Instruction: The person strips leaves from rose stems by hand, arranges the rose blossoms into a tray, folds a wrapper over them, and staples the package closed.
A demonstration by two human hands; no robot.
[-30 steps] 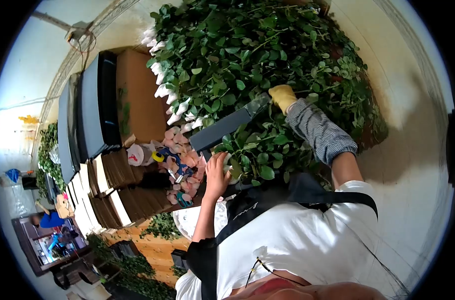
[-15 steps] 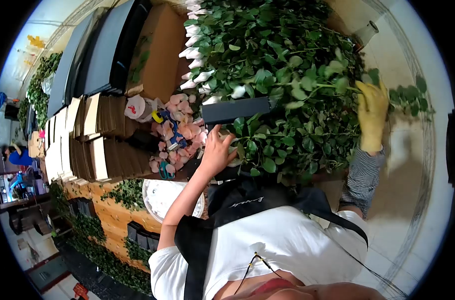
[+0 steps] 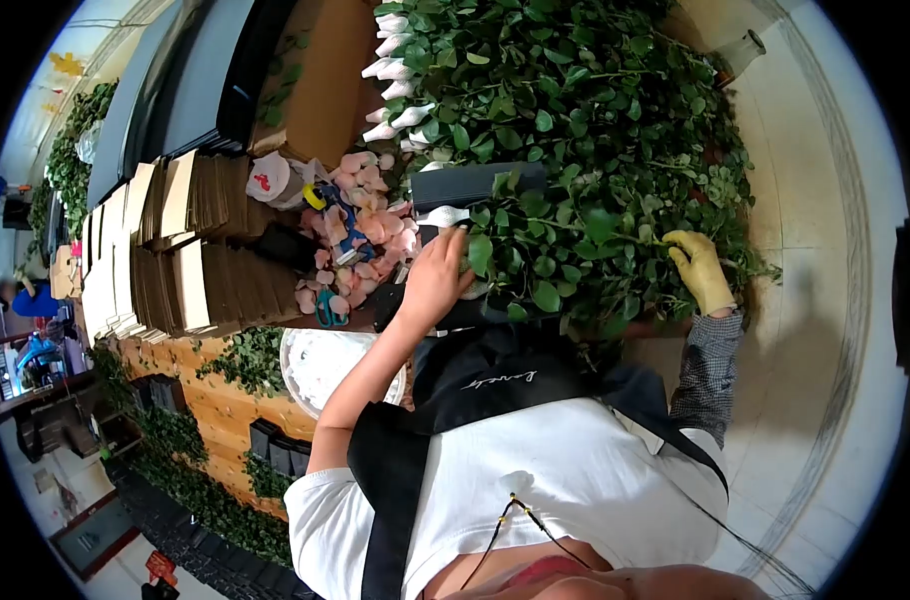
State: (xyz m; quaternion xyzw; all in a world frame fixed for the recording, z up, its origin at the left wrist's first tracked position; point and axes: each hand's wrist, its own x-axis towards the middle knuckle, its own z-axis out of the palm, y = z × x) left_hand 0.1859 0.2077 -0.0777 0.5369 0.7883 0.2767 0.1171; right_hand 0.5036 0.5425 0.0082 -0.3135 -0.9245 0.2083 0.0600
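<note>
My bare left hand (image 3: 437, 278) has its fingers apart, the fingertips touching or just below a white net-covered flower bud (image 3: 443, 216). That bud lies beside a dark grey block (image 3: 475, 183) at the edge of the leaves. My right hand (image 3: 703, 272), in a yellow glove, is closed on a leafy rose stem (image 3: 647, 239) near its cut end. This stem lies across a thick pile of leafy stems (image 3: 595, 120). More white-netted buds (image 3: 393, 70) line the pile's left side. What lies under my left palm is partly hidden.
Loose pink petals (image 3: 370, 225), teal scissors (image 3: 325, 308) and a white bag (image 3: 275, 182) lie left of my left hand. Stacks of folded cardboard (image 3: 205, 285) stand farther left. A white round tub (image 3: 325, 365) sits below. A glass bottle (image 3: 743, 52) is at upper right.
The rose stem has come down onto the pile, its bud now by my left fingertips. My right hand has moved left and down with it. My left hand has stayed near the dark block.
</note>
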